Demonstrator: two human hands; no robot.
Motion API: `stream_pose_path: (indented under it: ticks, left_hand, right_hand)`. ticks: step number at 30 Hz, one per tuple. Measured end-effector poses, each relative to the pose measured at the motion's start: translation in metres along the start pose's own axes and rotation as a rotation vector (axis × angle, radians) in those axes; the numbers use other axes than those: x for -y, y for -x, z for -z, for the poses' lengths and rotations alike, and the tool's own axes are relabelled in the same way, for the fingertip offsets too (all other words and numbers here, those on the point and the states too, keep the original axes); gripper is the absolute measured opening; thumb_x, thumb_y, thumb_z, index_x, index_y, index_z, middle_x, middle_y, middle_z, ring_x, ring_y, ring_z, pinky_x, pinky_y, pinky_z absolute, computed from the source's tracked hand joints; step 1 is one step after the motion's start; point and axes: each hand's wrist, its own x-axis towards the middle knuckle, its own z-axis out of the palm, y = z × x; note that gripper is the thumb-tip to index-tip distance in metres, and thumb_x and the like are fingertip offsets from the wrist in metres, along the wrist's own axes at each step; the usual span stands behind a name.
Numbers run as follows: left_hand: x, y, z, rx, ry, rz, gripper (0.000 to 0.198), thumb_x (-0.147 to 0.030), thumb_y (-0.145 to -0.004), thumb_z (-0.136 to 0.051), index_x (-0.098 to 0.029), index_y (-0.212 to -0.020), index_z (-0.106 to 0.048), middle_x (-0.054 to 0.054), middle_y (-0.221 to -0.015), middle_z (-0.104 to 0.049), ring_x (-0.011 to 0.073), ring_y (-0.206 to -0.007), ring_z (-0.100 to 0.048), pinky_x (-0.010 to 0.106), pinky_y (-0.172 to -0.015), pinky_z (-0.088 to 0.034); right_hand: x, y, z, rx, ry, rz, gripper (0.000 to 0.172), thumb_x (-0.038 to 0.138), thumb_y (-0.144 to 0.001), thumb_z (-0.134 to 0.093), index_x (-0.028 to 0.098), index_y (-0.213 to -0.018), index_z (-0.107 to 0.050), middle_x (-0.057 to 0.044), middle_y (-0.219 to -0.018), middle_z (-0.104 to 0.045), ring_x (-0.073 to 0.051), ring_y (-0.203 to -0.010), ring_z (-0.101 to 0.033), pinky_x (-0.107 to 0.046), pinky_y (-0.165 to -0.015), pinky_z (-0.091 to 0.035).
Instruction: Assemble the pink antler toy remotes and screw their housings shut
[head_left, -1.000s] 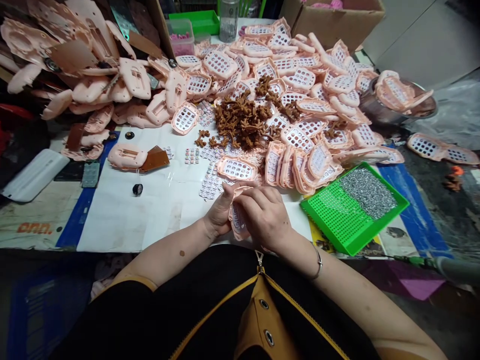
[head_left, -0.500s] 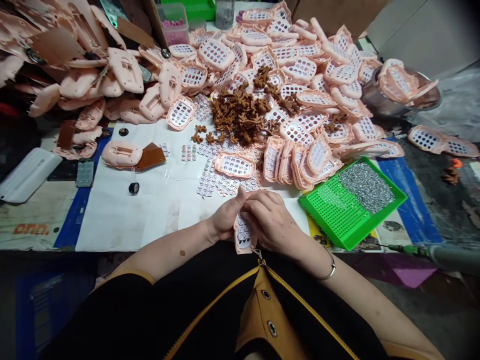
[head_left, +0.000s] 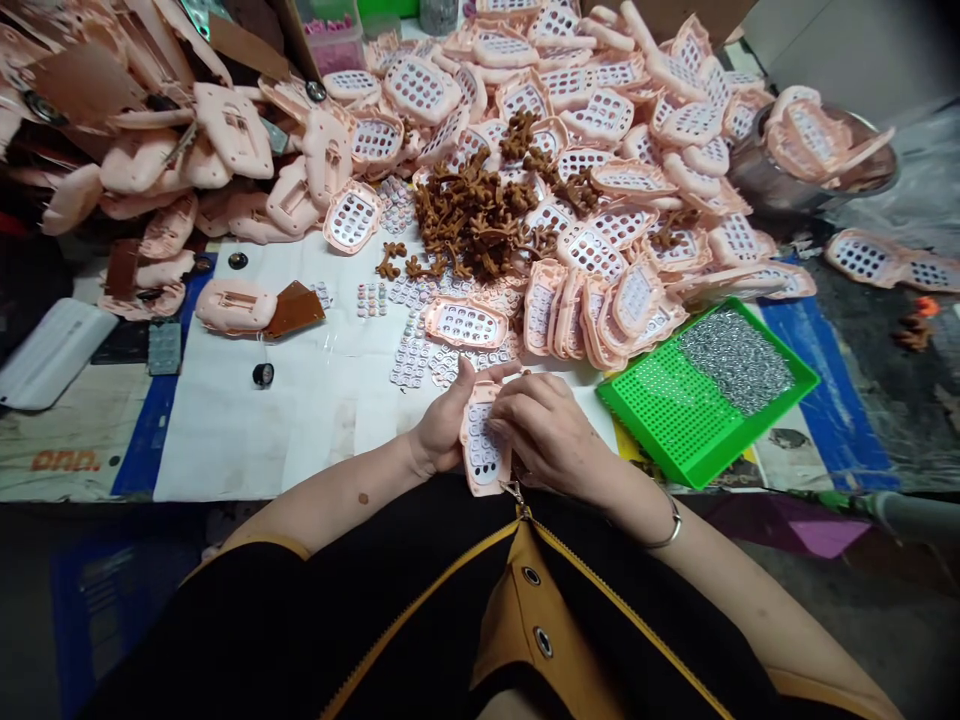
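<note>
At six o'clock, just below the middle of my view, the pale pink shell (head_left: 475,482) sits tilted between both hands, its button face up toward my camera. The left hand (head_left: 441,432) grips its nine o'clock edge, I judge to steady it and leave that face reachable. The right hand (head_left: 551,432) curls over the three o'clock edge, fingers bent at the buttons; I cannot tell whether they pinch anything.

At twelve, near the hands, lies another shell (head_left: 465,323), with brown pieces (head_left: 480,225) heaped beyond. At three I see a green tray (head_left: 649,425) of shiny metal bits (head_left: 739,360), probably kept close for easy reach.

White sheeting (head_left: 217,430) covers much of the worn tabletop (head_left: 67,435), probably to protect it. A metal bowl (head_left: 759,190) stands at two o'clock, before a pale wall (head_left: 810,50); the floor at four is dim.
</note>
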Motion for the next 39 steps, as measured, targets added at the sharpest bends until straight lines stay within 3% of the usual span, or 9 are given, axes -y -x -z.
stream_pose_path:
  ticks: [1,5,7,10,13,16,25,31,39]
  left_hand:
    - [-0.001,0.0,0.0,-0.026,0.002,-0.026,0.075,-0.075,-0.071,-0.064,-0.015,-0.115,-0.061,0.007,-0.088,-0.066,0.0197,-0.079,-0.066,0.031,-0.073,-0.053]
    - [-0.006,-0.001,-0.001,-0.186,-0.042,-0.234,0.073,-0.076,-0.065,-0.068,-0.017,-0.108,-0.062,0.0,-0.077,-0.059,0.0124,-0.065,-0.059,0.026,-0.063,-0.051]
    - [-0.009,-0.002,0.0,-0.234,-0.082,-0.325,0.073,-0.077,-0.062,-0.069,-0.017,-0.103,-0.063,-0.001,-0.078,-0.057,0.0111,-0.065,-0.058,0.024,-0.063,-0.05]
    - [-0.013,-0.001,0.0,-0.196,-0.171,-0.345,0.064,-0.069,-0.063,-0.075,-0.019,-0.101,-0.063,0.0,-0.084,-0.061,0.0129,-0.071,-0.061,0.025,-0.064,-0.052]
    - [-0.015,0.001,-0.004,-0.171,-0.262,-0.308,0.053,-0.048,-0.061,-0.087,-0.018,-0.098,-0.063,0.001,-0.087,-0.064,0.0141,-0.075,-0.062,0.027,-0.066,-0.053]
    - [-0.014,0.001,-0.007,-0.203,-0.296,-0.325,0.05,-0.039,-0.06,-0.088,-0.017,-0.098,-0.065,0.0,-0.085,-0.066,0.0132,-0.074,-0.062,0.026,-0.068,-0.053]
    - [-0.005,-0.005,-0.006,-0.226,-0.367,-0.386,0.042,-0.035,-0.066,-0.082,-0.017,-0.101,-0.065,0.001,-0.086,-0.069,0.0139,-0.073,-0.062,0.027,-0.071,-0.052]
    - [0.001,-0.007,0.001,-0.24,-0.433,-0.443,0.029,-0.03,-0.076,-0.073,-0.019,-0.101,-0.064,0.001,-0.086,-0.067,0.0136,-0.076,-0.061,0.027,-0.073,-0.052]
    - [0.003,-0.009,-0.002,-0.324,-0.435,-0.476,0.026,-0.027,-0.072,-0.073,-0.018,-0.095,-0.065,0.0,-0.082,-0.067,0.0135,-0.073,-0.061,0.025,-0.071,-0.051]
  right_hand:
    - [0.003,0.002,-0.001,-0.033,-0.036,-0.022,0.008,0.024,-0.097,-0.05,0.019,-0.096,-0.055,-0.009,-0.091,-0.062,-0.022,-0.086,-0.055,-0.037,-0.076,-0.045]
    - [0.018,0.004,-0.006,-0.021,-0.128,-0.079,0.049,0.046,-0.091,-0.059,0.015,-0.126,-0.046,-0.016,-0.106,-0.062,-0.026,-0.09,-0.06,-0.04,-0.075,-0.052]
    - [0.021,0.002,-0.008,-0.037,-0.135,-0.114,0.043,0.041,-0.095,-0.052,0.016,-0.129,-0.046,-0.015,-0.102,-0.064,-0.024,-0.084,-0.062,-0.038,-0.069,-0.054]
    - [0.014,0.002,-0.01,-0.176,-0.233,-0.26,0.028,0.03,-0.098,-0.044,0.021,-0.123,-0.052,-0.01,-0.097,-0.067,-0.021,-0.081,-0.064,-0.034,-0.069,-0.055]
    - [0.001,0.008,-0.011,-0.267,-0.389,-0.469,0.031,0.035,-0.096,-0.049,0.022,-0.124,-0.053,-0.01,-0.11,-0.068,-0.021,-0.094,-0.067,-0.036,-0.08,-0.056]
    - [-0.006,0.013,-0.015,-0.274,-0.524,-0.601,0.041,0.042,-0.093,-0.054,0.02,-0.128,-0.052,-0.012,-0.12,-0.066,-0.023,-0.104,-0.065,-0.04,-0.088,-0.055]
    - [-0.006,0.005,-0.023,-0.286,-0.754,-0.806,0.035,0.053,-0.086,-0.06,0.021,-0.099,-0.06,-0.003,-0.081,-0.065,-0.017,-0.069,-0.059,-0.03,-0.062,-0.049]
    - [-0.008,0.002,-0.031,-0.289,-0.741,-0.853,0.033,0.051,-0.084,-0.062,0.02,-0.095,-0.057,0.0,-0.08,-0.059,-0.014,-0.068,-0.053,-0.029,-0.062,-0.045]
    - [-0.005,-0.007,-0.04,-0.311,-0.782,-0.927,0.028,0.048,-0.081,-0.061,0.022,-0.087,-0.053,0.002,-0.073,-0.052,-0.014,-0.063,-0.049,-0.027,-0.057,-0.043]
